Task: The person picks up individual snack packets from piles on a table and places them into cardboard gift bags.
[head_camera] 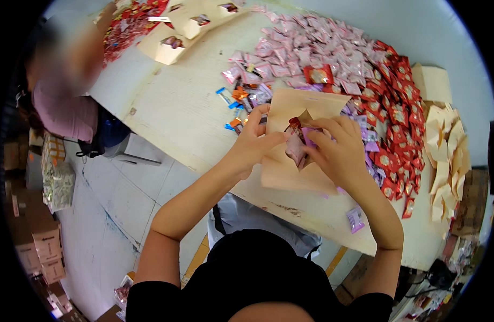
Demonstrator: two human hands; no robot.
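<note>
A cream paper box (309,100) stands before me with an opening in its middle. My left hand (257,141) grips its left side, the thumb at the edge of the opening. My right hand (339,149) has its fingers at the opening's right side, pinching a purple packet (310,135). Inside the opening show a pink packet (295,149) and part of a red packet (294,122). Small blue and orange wrapped sticks (239,94) lie beyond my left hand. Loose purple packets (370,135) lie to the right of my right hand.
Pale pink packets (311,44) and red packets (396,116) are heaped across the table (182,104). Folded paper boxes (444,149) are piled at right; filled ones (172,44) stand far left. Another person (65,104) sits at left. One purple packet (355,219) lies near the front edge.
</note>
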